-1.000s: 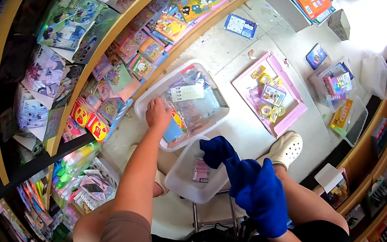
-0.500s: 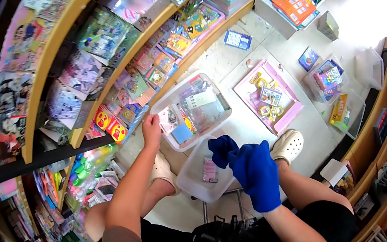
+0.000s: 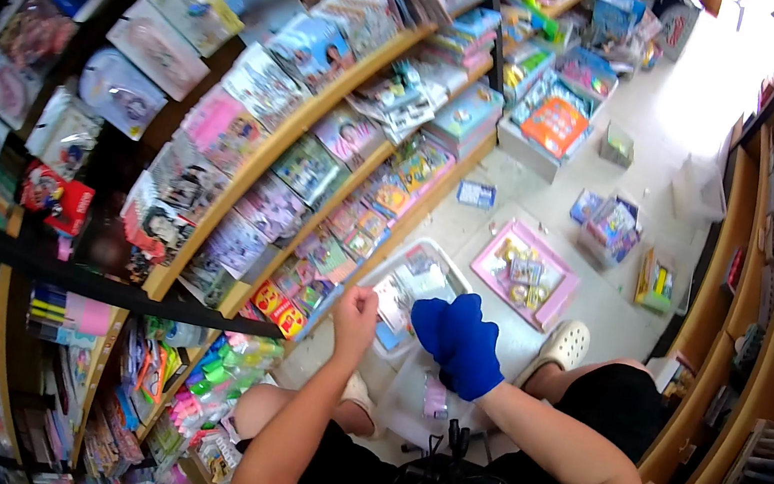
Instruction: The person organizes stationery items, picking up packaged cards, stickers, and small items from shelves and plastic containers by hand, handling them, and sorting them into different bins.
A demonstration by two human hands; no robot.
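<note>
My left hand [image 3: 356, 316] is closed in a loose fist, held up beside a clear plastic bin [image 3: 451, 271]; whatever is in its fingers, if anything, is hidden. Blue cloth [image 3: 479, 350] covers my right hand [image 3: 474, 362] to the wrist, and a bunched flap of it sticks out to the left. The fingers inside look closed on the cloth. Below my right hand stands a second clear bin [image 3: 406, 387] with a small pink packet [image 3: 435, 395] in it. The first bin holds mixed small packets and cards.
On the floor ahead lies a pink tray [image 3: 547, 318] with yellow rolls and a card. Beyond it are small clear boxes [image 3: 608, 231] with packets and a larger box of books [image 3: 530, 151]. Stocked shelves run along the left [image 3: 295, 151] and right [image 3: 768, 262].
The view has tilted up and swung left, showing more of the left shelves. My hands have drawn closer together, with the cloth still around my right hand.
</note>
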